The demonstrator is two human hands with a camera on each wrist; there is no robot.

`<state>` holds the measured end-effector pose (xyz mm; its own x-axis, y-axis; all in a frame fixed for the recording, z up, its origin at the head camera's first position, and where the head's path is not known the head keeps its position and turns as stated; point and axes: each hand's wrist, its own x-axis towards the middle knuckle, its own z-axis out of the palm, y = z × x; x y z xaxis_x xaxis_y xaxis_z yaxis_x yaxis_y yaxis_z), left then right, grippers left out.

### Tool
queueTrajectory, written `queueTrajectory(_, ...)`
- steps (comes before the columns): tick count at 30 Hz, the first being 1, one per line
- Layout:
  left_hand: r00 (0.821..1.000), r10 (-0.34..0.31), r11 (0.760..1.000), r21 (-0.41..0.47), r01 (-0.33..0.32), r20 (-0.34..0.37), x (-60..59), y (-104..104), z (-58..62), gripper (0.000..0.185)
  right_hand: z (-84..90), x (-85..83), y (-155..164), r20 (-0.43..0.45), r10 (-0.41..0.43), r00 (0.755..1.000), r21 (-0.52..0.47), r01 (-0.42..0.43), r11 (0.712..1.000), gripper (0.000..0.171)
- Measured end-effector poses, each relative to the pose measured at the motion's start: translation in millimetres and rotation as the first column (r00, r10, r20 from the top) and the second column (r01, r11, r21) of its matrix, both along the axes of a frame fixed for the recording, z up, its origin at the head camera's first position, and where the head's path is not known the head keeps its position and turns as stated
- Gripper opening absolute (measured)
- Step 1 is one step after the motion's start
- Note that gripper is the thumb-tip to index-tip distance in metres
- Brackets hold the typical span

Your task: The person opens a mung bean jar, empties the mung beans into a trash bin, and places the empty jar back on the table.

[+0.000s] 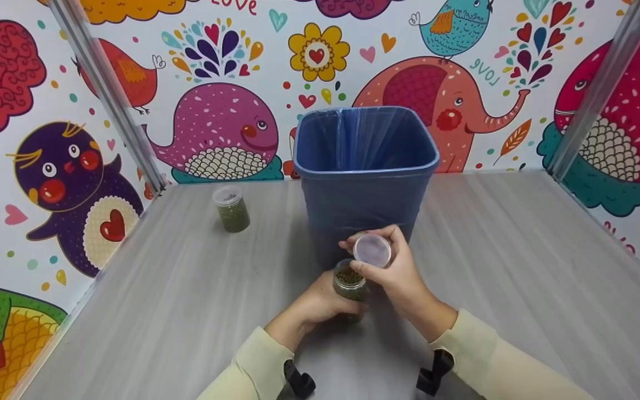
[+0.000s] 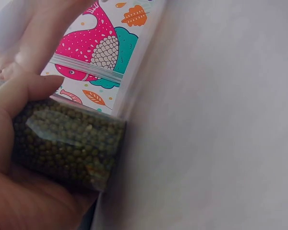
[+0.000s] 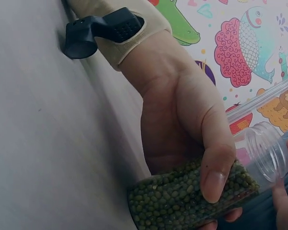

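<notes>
My left hand [image 1: 320, 303] grips a small clear jar of green beans [image 1: 349, 282] standing on the grey table, just in front of the blue bin [image 1: 364, 166]. The jar's mouth is uncovered. My right hand [image 1: 389, 264] pinches the jar's round clear lid [image 1: 371, 250] just above and behind the mouth. In the left wrist view the jar [image 2: 69, 143] fills my palm. In the right wrist view my left thumb [image 3: 216, 172] lies across the jar [image 3: 192, 196] and its threaded neck [image 3: 266, 153] shows bare.
A second lidded jar of green beans [image 1: 231, 208] stands at the back left of the table [image 1: 159, 289]. The bin is lined with a blue bag. Patterned walls and two metal posts [image 1: 110, 94] close in the table on three sides.
</notes>
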<state>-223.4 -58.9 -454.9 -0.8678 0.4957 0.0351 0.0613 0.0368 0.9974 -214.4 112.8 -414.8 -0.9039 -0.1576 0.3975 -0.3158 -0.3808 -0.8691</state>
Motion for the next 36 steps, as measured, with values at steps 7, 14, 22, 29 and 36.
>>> queueTrajectory(7, 1.0, 0.014, 1.0, -0.027, -0.015, -0.024, 0.2, 1, 0.2, 0.059, 1.6, -0.8, 0, 0.075, 0.011, 0.997, -0.048, -0.008, 0.999, 0.051)
queueTrajectory(14, 0.999, 0.026, 0.999, -0.042, -0.028, -0.036, 0.7, 1, 1.5, 0.057, 11.4, -2.8, 9, 0.0, -0.052, 0.999, 0.071, 0.052, 0.996, 0.051)
queueTrajectory(22, 0.997, 0.044, 0.994, -0.1, -0.05, -0.062, 1.7, 0, 1.5, 0.048, 27.0, -13.1, 34, -0.221, 0.075, 0.972, 0.273, -0.012, 0.962, 0.075)
queueTrajectory(29, 0.998, 0.046, 0.995, -0.082, -0.051, -0.052, 1.4, 0, -0.1, 0.053, 49.3, -18.8, 64, -0.169, 0.232, 0.958, 0.738, -0.034, 0.675, 0.054)
queueTrajectory(36, 0.999, 0.032, 0.999, -0.038, -0.033, -0.026, 1.0, 0, -1.4, 0.046, 62.6, -24.7, 96, -0.085, 0.326, 0.941, 0.941, -0.032, 0.337, 0.063)
